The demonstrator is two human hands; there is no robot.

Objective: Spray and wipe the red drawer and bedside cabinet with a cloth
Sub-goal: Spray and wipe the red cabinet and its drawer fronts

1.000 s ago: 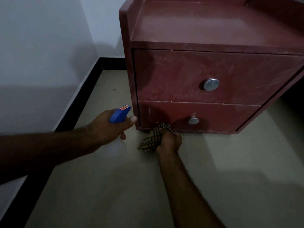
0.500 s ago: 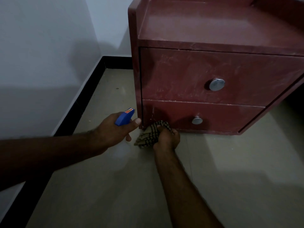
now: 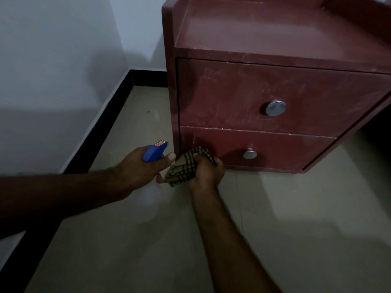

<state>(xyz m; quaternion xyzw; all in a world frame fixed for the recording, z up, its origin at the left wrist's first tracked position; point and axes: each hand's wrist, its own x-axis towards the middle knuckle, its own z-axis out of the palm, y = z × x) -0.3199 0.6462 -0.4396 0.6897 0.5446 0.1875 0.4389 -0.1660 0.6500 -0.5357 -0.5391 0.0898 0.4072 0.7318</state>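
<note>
Scuffed red cabinet [image 3: 285,41]; right hand [image 3: 206,171] grips checked cloth [image 3: 185,168] at lower drawer [image 3: 275,148], left hand [image 3: 139,168] holds sprayer [image 3: 154,151].

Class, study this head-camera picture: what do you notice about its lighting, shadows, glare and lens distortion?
Head view: dim, bluish light overall; the bedside cabinet throws a soft shadow on the wall beside it; the upper knob and lower knob show faint glints, no strong glare; wide-angle distortion slants the cabinet's edges; the cloth shows legible checks.
</note>
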